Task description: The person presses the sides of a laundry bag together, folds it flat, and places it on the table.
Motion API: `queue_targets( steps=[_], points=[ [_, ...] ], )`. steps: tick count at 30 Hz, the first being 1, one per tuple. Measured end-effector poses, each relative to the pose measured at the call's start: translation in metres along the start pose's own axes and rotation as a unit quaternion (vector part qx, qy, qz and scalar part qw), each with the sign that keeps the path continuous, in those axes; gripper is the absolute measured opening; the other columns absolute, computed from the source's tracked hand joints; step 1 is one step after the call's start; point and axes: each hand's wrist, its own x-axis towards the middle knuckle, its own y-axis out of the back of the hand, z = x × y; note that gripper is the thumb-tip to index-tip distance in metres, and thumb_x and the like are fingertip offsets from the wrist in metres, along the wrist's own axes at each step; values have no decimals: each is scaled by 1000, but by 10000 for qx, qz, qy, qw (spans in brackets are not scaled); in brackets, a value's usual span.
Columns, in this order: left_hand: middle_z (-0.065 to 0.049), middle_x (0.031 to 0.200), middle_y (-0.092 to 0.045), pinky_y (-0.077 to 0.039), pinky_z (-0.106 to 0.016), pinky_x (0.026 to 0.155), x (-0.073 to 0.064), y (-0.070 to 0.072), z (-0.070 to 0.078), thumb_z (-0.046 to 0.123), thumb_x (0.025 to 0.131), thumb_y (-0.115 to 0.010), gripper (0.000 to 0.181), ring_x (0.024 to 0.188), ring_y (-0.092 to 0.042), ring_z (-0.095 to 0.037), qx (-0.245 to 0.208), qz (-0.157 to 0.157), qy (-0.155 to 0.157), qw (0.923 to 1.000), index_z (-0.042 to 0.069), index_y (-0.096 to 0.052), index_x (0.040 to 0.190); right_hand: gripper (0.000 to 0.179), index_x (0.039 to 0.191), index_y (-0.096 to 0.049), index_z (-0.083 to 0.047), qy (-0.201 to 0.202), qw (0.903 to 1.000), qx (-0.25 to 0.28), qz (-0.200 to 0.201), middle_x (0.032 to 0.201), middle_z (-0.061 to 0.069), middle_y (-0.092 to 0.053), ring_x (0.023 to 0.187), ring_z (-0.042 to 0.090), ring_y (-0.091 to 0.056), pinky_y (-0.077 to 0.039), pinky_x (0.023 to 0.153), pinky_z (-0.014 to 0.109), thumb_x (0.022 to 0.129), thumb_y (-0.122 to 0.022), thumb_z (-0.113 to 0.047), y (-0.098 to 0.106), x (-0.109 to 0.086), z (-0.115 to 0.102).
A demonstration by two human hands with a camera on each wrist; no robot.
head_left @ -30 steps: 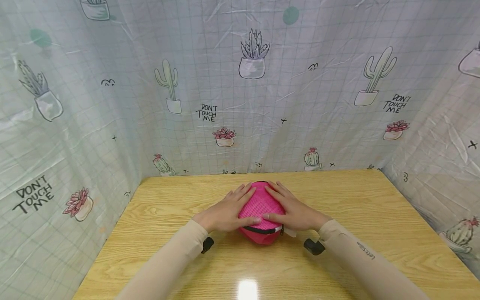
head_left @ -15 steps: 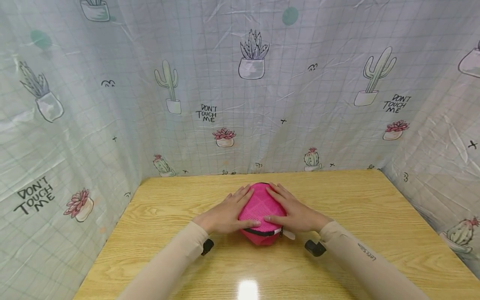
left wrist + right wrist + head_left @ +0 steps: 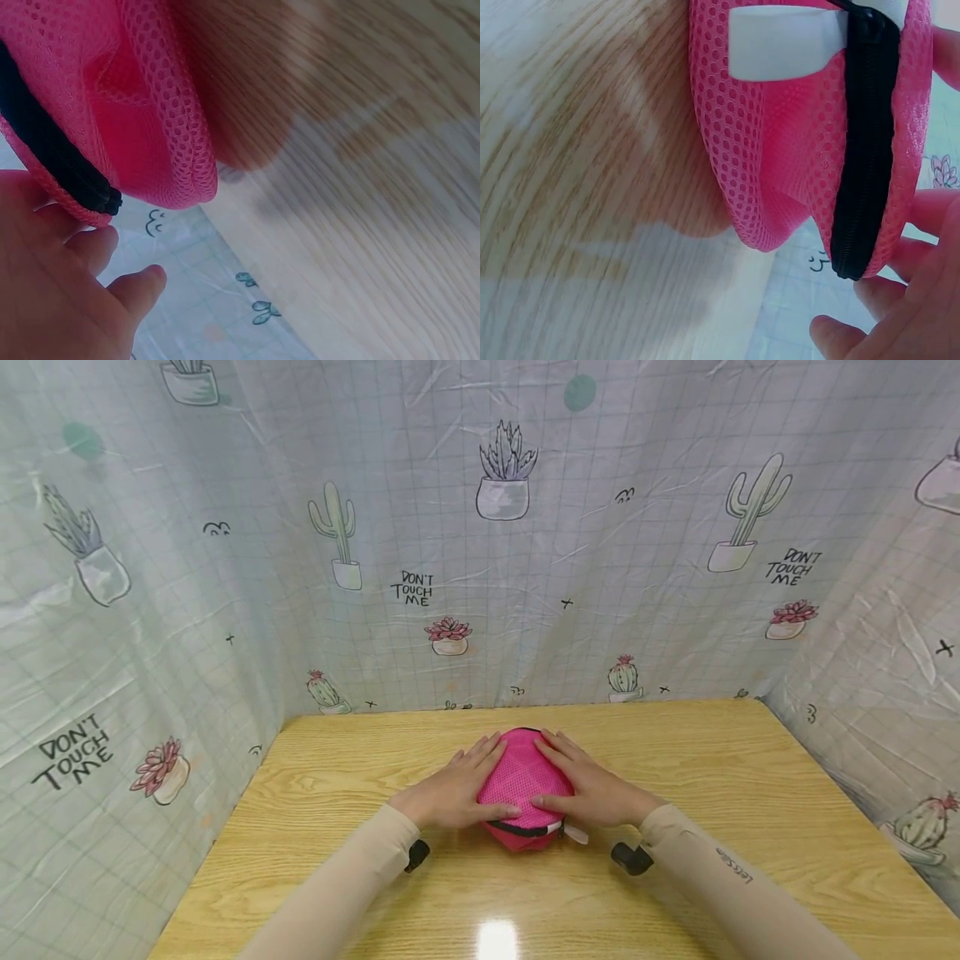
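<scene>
A round pink mesh zip bag sits between my two hands near the middle of the table. My left hand rests on its left side and my right hand on its right, both with fingers fairly straight and thumbs over the top. A black zipper runs round its rim, with a white tab hanging by the slider at the right. In the left wrist view, fingertips lie at the zipper's end, and the bag's lower part bulges close over the wood.
Beneath is a wood-grain table, with a bright light reflection near its front. A curtain printed with cacti closes off the back and both sides. Black wrist-worn devices jut out under the sleeves.
The bag and both hands have shifted very slightly toward the front of the table. The white tab shows a little lower. Both hands keep their place on the bag.
</scene>
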Motion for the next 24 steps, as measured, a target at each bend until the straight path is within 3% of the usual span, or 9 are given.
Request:
queue_targets(
  steps=[24],
  points=[
    [-6, 177, -2, -18, -57, 130, 4, -11, -4, 80, 93, -49, 111, 164, -6, -27, -106, -142, 5, 9998, 12, -3, 168, 98, 167, -18, -11, -143, 9995, 32, -297, 176, 8, -5, 162, 41, -7, -21, 127, 61, 96, -68, -57, -8, 3, 9]
  ],
)
